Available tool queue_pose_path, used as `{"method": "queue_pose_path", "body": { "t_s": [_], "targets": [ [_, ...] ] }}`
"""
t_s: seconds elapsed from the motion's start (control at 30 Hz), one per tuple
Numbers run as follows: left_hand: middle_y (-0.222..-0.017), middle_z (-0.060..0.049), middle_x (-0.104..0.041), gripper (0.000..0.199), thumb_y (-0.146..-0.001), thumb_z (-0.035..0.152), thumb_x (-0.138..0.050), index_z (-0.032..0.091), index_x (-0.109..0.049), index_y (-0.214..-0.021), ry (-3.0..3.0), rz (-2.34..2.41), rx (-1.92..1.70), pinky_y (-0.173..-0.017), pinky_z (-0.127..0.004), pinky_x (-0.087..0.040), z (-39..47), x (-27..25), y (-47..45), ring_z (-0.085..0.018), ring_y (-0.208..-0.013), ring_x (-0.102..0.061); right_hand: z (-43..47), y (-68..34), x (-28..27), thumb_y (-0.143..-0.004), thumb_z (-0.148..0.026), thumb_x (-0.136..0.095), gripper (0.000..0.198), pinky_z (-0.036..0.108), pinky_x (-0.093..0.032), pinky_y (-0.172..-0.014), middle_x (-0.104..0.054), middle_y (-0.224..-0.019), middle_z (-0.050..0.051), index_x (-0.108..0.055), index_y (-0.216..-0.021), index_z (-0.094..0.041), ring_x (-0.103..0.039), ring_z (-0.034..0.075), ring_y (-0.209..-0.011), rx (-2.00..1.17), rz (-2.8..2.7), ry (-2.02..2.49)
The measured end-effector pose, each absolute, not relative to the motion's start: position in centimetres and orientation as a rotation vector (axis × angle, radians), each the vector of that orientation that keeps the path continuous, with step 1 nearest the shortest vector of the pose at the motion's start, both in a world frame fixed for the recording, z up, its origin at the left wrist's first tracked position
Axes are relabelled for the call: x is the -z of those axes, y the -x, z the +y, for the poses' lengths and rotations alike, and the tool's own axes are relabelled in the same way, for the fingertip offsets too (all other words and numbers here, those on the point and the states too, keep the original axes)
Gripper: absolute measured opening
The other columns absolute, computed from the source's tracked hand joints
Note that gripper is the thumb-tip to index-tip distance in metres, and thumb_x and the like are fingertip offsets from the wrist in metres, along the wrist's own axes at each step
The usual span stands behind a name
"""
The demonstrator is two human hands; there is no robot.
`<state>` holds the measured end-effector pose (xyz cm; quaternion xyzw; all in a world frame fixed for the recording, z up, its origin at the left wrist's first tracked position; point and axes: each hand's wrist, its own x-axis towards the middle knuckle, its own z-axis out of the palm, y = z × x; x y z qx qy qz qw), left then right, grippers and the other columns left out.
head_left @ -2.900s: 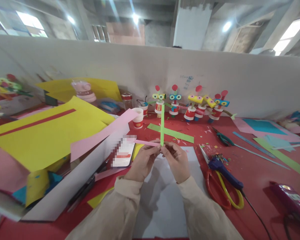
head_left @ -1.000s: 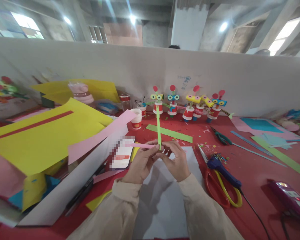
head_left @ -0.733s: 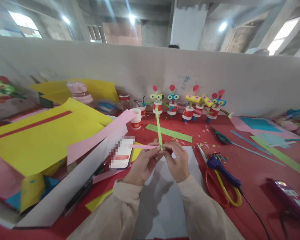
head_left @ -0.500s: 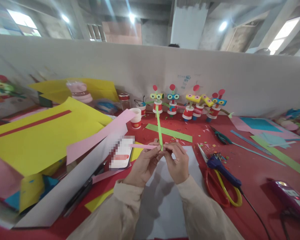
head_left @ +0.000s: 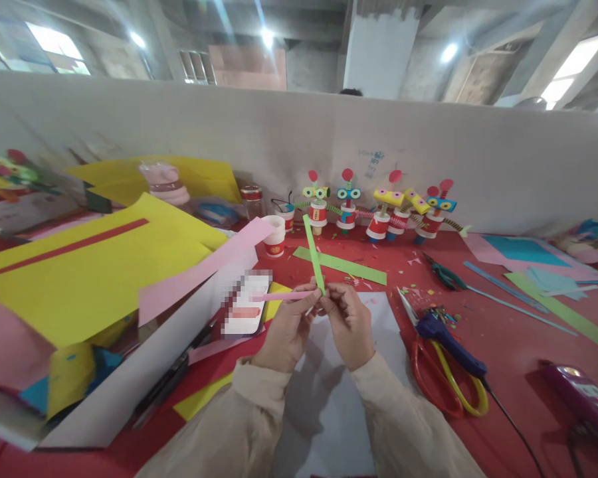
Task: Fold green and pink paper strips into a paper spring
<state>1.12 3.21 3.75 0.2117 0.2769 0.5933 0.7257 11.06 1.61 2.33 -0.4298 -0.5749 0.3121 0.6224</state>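
Both hands meet over a white sheet (head_left: 329, 398) on the red table. My left hand (head_left: 290, 328) is closed, pinching the joined ends of a pink paper strip (head_left: 284, 296) and a green paper strip (head_left: 313, 255). The pink strip points left; the green one stands up and away from me, leaning slightly left. My right hand (head_left: 347, 325) is closed too, its thumb and fingertips on the green strip's near end at the same joint. The fingers partly hide where the strips cross.
Scissors (head_left: 436, 372) with red and yellow handles lie at right with a blue glue gun (head_left: 451, 345), near pliers (head_left: 443, 273). A phone (head_left: 246, 309) and yellow paper (head_left: 104, 265) are left. Several paper-cup figures (head_left: 349, 214) stand along the back, near stacked paper cups (head_left: 274, 236).
The green strip's far end has swung left, so the strip leans more. Both hands keep their pinch at the joint. The camera view has shifted slightly.
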Motion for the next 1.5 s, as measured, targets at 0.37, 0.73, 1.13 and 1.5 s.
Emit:
{"method": "queue_pose_path", "body": {
  "t_s": [0.37, 0.73, 1.13, 1.5],
  "targets": [
    [-0.062, 0.003, -0.060, 0.023, -0.050, 0.007, -0.077, 0.015, -0.061, -0.065, -0.319, 0.632, -1.300, -0.057, -0.022, -0.040, 3.4, -3.4, -1.4, -0.008, -0.057, -0.053, 1.7, -10.6, -2.2, -0.078, -0.032, -0.062, 0.016, 0.031, -0.054, -0.063, -0.063, -0.077, 0.000, -0.055, -0.087, -0.021, -0.063, 0.015, -0.065, -0.998, -1.117, 0.881],
    [-0.066, -0.001, -0.064, 0.018, -0.055, 0.016, -0.076, 0.014, -0.066, -0.071, -0.616, 0.697, -1.312, -0.059, -0.025, -0.040, 3.4, -4.0, -1.2, -0.012, -0.062, -0.055, 2.2, -11.0, -2.7, -0.075, -0.034, -0.064, 0.019, 0.025, -0.052, -0.054, -0.063, -0.065, -0.003, -0.055, -0.084, -0.020, -0.062, 0.012, -0.056, -1.082, -0.979, 0.885],
    [-0.074, -0.003, -0.067, 0.017, -0.057, 0.020, -0.074, 0.017, -0.069, -0.073, -0.678, 0.708, -1.340, -0.065, -0.026, -0.040, 3.8, -3.0, -1.0, -0.015, -0.071, -0.056, 2.3, -11.4, -2.9, -0.073, -0.035, -0.067, 0.021, 0.021, -0.045, -0.049, -0.067, -0.067, -0.002, -0.056, -0.082, -0.019, -0.063, 0.011, -0.057, -1.153, -0.933, 0.871],
    [-0.070, -0.002, -0.064, 0.024, -0.051, 0.017, -0.079, 0.015, -0.065, -0.071, -0.602, 0.720, -1.305, -0.061, -0.025, -0.039, 4.0, -2.6, -0.9, -0.011, -0.062, -0.054, 2.2, -11.0, -2.9, -0.075, -0.034, -0.064, 0.019, 0.023, -0.048, -0.048, -0.063, -0.062, -0.003, -0.055, -0.080, -0.019, -0.061, 0.012, -0.055, -1.063, -1.027, 0.911]
  ]
}}
